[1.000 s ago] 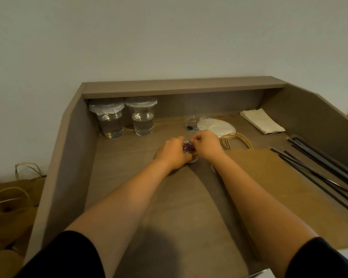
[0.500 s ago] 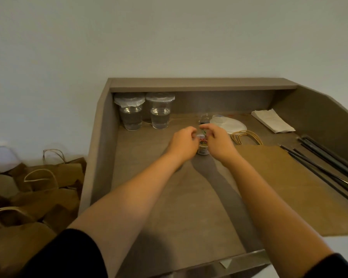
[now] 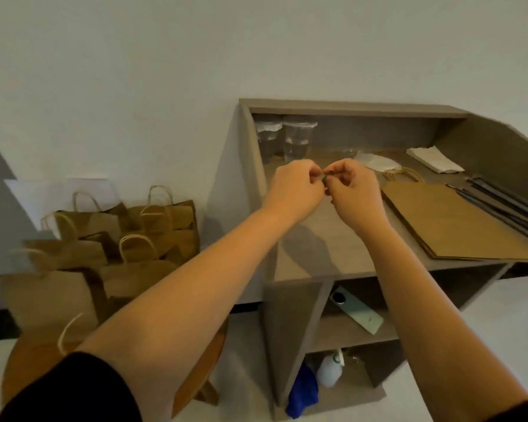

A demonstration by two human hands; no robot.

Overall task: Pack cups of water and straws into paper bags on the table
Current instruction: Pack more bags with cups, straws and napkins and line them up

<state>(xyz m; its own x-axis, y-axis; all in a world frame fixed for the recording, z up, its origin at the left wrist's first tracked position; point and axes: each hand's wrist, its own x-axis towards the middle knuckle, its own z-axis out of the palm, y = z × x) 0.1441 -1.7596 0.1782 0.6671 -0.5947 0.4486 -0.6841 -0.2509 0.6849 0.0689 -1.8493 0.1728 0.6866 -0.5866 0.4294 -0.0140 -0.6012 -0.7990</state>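
While held over table (image 3: 333,239), left hand (image 3: 296,187) and right hand (image 3: 355,190) both pinch small green thing (image 3: 325,177), maybe rubber band. Two water cups (image 3: 297,137) at back left corner. Flat paper bags (image 3: 451,220) on right, dark straws (image 3: 509,202) beside them.

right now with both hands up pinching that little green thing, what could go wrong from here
1. The left hand and right hand pinch a small green item above the grey-brown wooden desk; if it slips, it could drop out of sight.
2. The two clear plastic cups of water stand just behind the hands; a forward reach might tip them.
3. The flat brown paper bags overhang the desk's front edge and could slide off.
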